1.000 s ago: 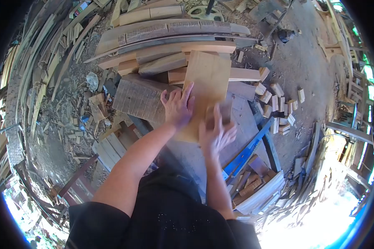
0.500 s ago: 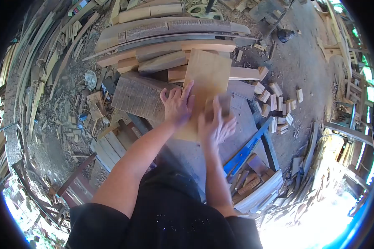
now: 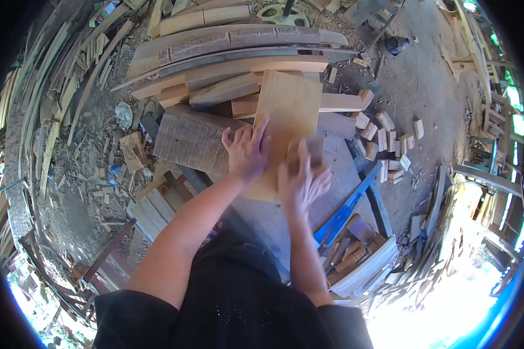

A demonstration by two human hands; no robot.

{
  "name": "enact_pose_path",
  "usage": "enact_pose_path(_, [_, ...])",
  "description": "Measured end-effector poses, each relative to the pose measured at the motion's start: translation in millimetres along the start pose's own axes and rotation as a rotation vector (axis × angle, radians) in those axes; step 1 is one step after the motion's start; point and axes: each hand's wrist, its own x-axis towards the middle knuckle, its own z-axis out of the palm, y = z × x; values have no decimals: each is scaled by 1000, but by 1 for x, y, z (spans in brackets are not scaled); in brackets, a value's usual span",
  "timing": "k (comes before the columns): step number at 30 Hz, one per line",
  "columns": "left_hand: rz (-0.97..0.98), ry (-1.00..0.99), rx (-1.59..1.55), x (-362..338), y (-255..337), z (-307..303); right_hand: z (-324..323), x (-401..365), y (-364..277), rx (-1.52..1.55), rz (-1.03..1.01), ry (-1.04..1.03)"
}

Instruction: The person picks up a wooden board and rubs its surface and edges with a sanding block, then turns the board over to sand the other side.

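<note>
A smooth, pale wooden board (image 3: 288,96) lies lengthwise before me, its far end over stacked timber. My left hand (image 3: 247,152) rests on the board's left edge, open, index finger stretched forward and the other fingers spread. On the right side of the board, my right hand (image 3: 301,185) is closed over a small brown block (image 3: 314,150) that looks like a sanding block. Motion blurs this hand and the block, and the fingers hide part of it. A darker, dusty-looking patch shows on the board between the hands. Under the board's near end is a grey work surface (image 3: 259,218).
A rough wide plank (image 3: 186,136) sits left of the board, with stacked beams (image 3: 227,72) beyond. A blue handsaw (image 3: 346,212) lies at the right edge, above a bin of offcuts (image 3: 355,253). Several small wood blocks (image 3: 384,139) are scattered on the ground at right.
The view has shifted slightly. My right hand and the brown block stay on the board, with the block showing a little more clearly. My left hand keeps its place on the board.
</note>
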Motion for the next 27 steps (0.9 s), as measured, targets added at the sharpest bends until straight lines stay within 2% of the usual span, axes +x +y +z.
enact_pose_path(2, [7,2,-4,-1,0,1,14,62,-13,28,35,19])
enact_pose_path(5, [32,21,-36,-1,1,-1,11,77,-10,76,16,-3])
enact_pose_path(10, [14,-25,-48,-2,-1,-2,-20,-88,29,-3,18,-78])
enact_pose_path(13, [-2,-33,-24,0,0,-3,-12,-67,23,5,72,-108])
enact_pose_path(16, [-7,-10,-42,-1,-2,3,2,29,-3,-24,51,-12])
enact_pose_path(18, [-2,-12,-50,-2,-1,1,13,78,-7,33,67,-52])
enact_pose_path(19, [0,-9,-70,-1,1,-1,12,69,-4,33,75,-44])
enact_pose_path(21, [3,-5,-56,0,3,-1,9,42,6,-45,-43,60])
enact_pose_path(24, [-2,-18,-43,-2,3,-4,-19,-61,27,-33,-8,-57])
enact_pose_path(27, [-6,-23,-27,-2,-1,-2,-23,-70,22,-32,20,-55])
